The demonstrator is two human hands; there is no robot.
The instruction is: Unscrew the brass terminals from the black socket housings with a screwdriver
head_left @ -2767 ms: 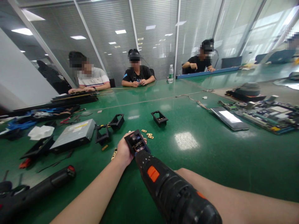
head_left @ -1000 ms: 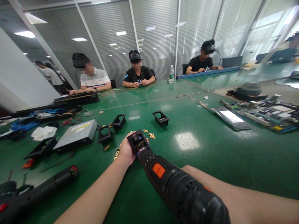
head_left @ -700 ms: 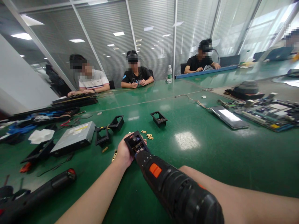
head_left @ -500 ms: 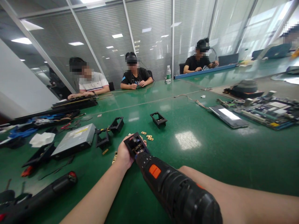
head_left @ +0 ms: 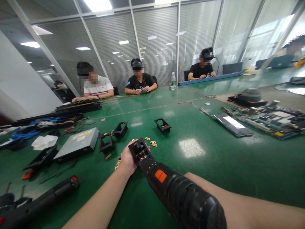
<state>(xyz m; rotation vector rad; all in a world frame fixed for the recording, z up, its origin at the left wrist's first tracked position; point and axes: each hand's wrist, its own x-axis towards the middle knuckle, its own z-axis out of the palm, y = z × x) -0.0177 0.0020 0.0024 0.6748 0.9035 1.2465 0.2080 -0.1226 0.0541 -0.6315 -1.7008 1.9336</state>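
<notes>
Left hand (head_left: pixel 126 159) gripping black housing (head_left: pixel 138 149) over green desk (head_left: pixel 214 165) | electric screwdriver (head_left: pixel 176 194) tip inside housing | right hand hidden behind screwdriver, grip cannot be told | brass pieces (head_left: pixel 151 142) just beyond

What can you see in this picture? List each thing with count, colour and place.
table: one, green, under everything
socket housing: one, black, in the left hand
empty housings: three, black, on the table beyond it
brass contacts: several, gold, beside the held housing
optical drive: one, grey, left of the housings
electric screwdriver: one, black with orange button, tip at the socket housing
second screwdriver: one, black, lying lower left
circuit board: one, green, far right
water bottle: one, clear, far edge
seated people: three, black or white tops, far side
left hand: one, shut round the socket housing
right forearm: one, behind the electric screwdriver; hand hidden
</notes>
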